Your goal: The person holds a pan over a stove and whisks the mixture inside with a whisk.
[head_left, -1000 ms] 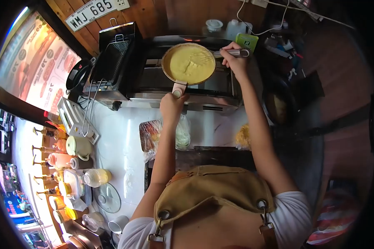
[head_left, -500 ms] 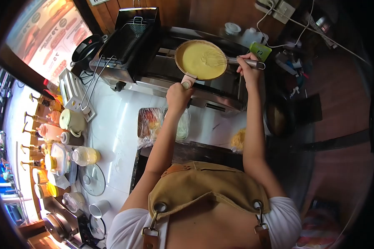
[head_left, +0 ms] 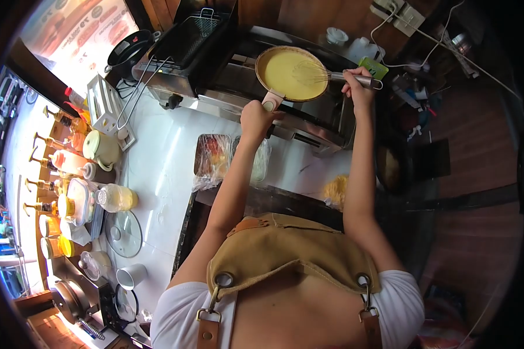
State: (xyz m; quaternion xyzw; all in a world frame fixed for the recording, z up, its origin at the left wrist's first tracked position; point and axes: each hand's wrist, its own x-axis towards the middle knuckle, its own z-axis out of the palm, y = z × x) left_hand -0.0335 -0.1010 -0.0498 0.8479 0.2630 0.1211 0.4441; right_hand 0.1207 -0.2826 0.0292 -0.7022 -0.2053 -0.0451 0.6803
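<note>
Whisk [head_left: 335,76] and pan [head_left: 258,74], one in each of your hands

Your left hand [head_left: 257,120] is closed around the pan's pale handle [head_left: 272,100], and the fingers of your right hand [head_left: 359,91] curl around the metal shaft of the whisk. The pan sits at the far middle of the scene, over the steel-fronted stove [head_left: 227,106]. It is round and shallow, with a thin brown rim around a smooth, glossy yellow mixture [head_left: 279,70]. The whisk's looped wires fan into a bulb at the right of that mixture; its shaft crosses the right rim and ends in a small loop beyond your fist.

Nearer, on the shiny white worktop [head_left: 169,134], a left tray [head_left: 211,156] and a right tray [head_left: 261,163] lie under crinkled clear film. Farther right is a shaggy yellow heap [head_left: 335,189]. At the left, a round glass lid [head_left: 124,235] lies flat beside a squat jar [head_left: 116,198].

Your left fist hides the near end of the pan's handle. The wire tips blur into the yellow, so you cannot tell whether they touch the bottom, nor whether the pan rests on the stove or is lifted. Your left forearm partly covers the trays, your right forearm borders the heap, and glare washes out the far-left bottles [head_left: 67,163].
</note>
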